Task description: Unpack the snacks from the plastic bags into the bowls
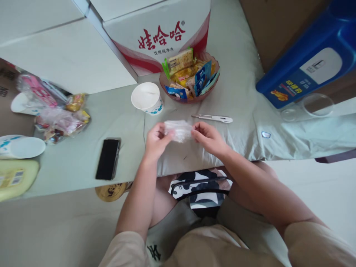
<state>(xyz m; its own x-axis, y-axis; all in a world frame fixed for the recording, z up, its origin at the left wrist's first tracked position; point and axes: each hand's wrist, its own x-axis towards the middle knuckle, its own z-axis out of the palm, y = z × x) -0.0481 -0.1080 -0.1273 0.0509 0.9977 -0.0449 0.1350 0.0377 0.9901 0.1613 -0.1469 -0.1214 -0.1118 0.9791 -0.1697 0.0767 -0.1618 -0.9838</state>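
Note:
Between my hands stretches a crumpled, whitish see-through piece (180, 131) that looks like thin plastic; motion blurs it. My left hand (157, 139) pinches its left end with thumb and fingers. At the right end, the closed fingers of my right hand (208, 136) grip it. Just beyond my right hand lies a white utility knife (213, 118) on the cloth. A white paper cup (147, 98) with a blue pattern stands past my left hand. Behind the knife is a pink glass bowl (182, 97) full of wrapped snacks.
A black phone (108, 158) lies left on the cloth-covered table (125, 129). Farther left are a bunch of plastic wrappers (62, 120), tipped paper cups (26, 147) and a yellow container (18, 178). A printed carton (164, 37) stands behind. On the right are a large blue bottle (308, 59) and a clear cup (317, 105).

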